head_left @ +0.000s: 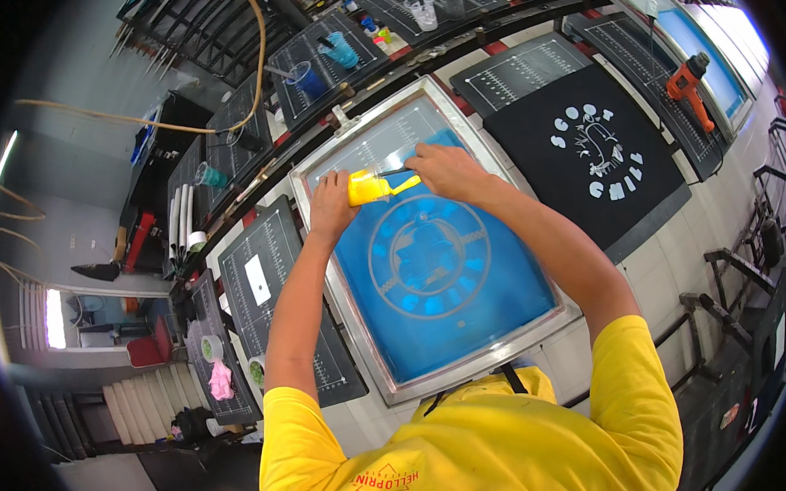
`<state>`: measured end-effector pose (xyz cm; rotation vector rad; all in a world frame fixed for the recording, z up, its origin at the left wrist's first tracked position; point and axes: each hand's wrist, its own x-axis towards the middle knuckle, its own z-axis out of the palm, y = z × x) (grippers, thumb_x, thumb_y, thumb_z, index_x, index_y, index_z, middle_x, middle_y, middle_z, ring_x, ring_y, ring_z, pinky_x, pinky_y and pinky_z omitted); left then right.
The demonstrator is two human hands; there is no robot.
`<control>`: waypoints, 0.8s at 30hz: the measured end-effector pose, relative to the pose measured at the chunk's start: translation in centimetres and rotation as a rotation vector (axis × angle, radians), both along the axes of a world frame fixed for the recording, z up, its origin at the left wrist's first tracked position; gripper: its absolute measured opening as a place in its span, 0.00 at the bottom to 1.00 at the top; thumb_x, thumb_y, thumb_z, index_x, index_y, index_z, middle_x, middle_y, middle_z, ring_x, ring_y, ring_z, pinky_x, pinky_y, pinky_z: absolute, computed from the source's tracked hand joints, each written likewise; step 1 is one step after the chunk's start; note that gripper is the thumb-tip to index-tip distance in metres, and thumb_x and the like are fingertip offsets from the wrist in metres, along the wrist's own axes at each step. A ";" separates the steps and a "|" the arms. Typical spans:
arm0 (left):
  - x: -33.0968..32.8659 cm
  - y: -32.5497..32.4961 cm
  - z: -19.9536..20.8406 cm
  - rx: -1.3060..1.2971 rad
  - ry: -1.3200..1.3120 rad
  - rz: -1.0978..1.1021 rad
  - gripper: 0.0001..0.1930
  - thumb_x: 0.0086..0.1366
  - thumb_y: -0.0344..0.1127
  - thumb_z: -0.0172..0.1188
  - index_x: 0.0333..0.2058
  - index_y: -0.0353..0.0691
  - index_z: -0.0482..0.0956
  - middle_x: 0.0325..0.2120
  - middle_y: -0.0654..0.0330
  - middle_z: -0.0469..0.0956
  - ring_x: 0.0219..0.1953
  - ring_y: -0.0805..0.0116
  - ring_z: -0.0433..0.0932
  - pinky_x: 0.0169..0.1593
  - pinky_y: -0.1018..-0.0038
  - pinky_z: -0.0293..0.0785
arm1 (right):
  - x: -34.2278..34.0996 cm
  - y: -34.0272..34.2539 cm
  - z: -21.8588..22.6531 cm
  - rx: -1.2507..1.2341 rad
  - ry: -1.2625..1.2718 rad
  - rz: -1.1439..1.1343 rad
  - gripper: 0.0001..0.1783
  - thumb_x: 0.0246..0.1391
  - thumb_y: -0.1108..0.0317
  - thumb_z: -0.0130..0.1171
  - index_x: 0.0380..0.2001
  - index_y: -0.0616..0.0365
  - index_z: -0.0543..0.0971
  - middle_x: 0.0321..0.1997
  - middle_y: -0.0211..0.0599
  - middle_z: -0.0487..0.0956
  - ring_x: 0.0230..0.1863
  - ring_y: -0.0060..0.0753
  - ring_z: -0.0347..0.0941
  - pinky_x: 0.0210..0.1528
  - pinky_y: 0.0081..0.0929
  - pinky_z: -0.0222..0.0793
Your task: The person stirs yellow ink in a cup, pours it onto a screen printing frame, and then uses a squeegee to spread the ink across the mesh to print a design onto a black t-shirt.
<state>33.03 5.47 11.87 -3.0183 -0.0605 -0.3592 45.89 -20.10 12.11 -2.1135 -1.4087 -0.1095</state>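
My left hand (329,206) is closed round a clear plastic cup of yellow ink (369,188), tipped on its side with its mouth to the right. In my right hand (447,171) is a thin dark stirring stick (396,171) that reaches into the cup's mouth. A streak of yellow ink (405,184) hangs at the cup's lip. Both hands are above the far part of a silver-framed printing screen (376,369). Its blue mesh (397,342) carries a round design with a figure inside a ring.
A black printed fabric (564,150) with white shapes lies on a board to the right. An orange heat gun (689,88) is at the far right. Cups of blue ink (307,81) stand on boards at the back. Pink cloth (221,380) lies at the left.
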 end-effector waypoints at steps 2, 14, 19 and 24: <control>-1.4 1.1 0.2 0.048 0.005 0.014 0.26 0.47 0.35 0.73 0.44 0.39 0.70 0.40 0.51 0.74 0.44 0.48 0.76 0.48 0.58 0.74 | -0.7 1.3 0.1 -0.021 0.001 0.024 0.11 0.55 0.70 0.56 0.41 0.56 0.80 0.40 0.42 0.76 0.45 0.47 0.76 0.44 0.44 0.74; -9.0 5.2 1.3 0.040 0.074 0.187 0.28 0.45 0.34 0.75 0.44 0.39 0.71 0.41 0.52 0.74 0.45 0.50 0.75 0.48 0.61 0.74 | -5.0 7.9 0.1 -0.044 -0.121 0.182 0.10 0.50 0.73 0.57 0.38 0.55 0.79 0.40 0.41 0.75 0.44 0.45 0.77 0.43 0.40 0.76; -9.1 5.5 0.7 0.030 0.016 0.131 0.28 0.44 0.34 0.75 0.44 0.40 0.70 0.38 0.52 0.74 0.42 0.48 0.75 0.45 0.58 0.74 | -5.4 8.0 0.4 -0.077 -0.261 0.211 0.09 0.50 0.72 0.58 0.37 0.55 0.79 0.41 0.39 0.74 0.44 0.43 0.76 0.40 0.38 0.77; -6.9 4.1 0.4 0.040 0.034 0.117 0.28 0.45 0.34 0.74 0.44 0.39 0.70 0.39 0.52 0.74 0.43 0.49 0.76 0.46 0.59 0.75 | -4.2 5.3 1.3 -0.090 -0.412 0.188 0.07 0.51 0.70 0.57 0.35 0.55 0.80 0.40 0.38 0.74 0.43 0.40 0.76 0.38 0.35 0.78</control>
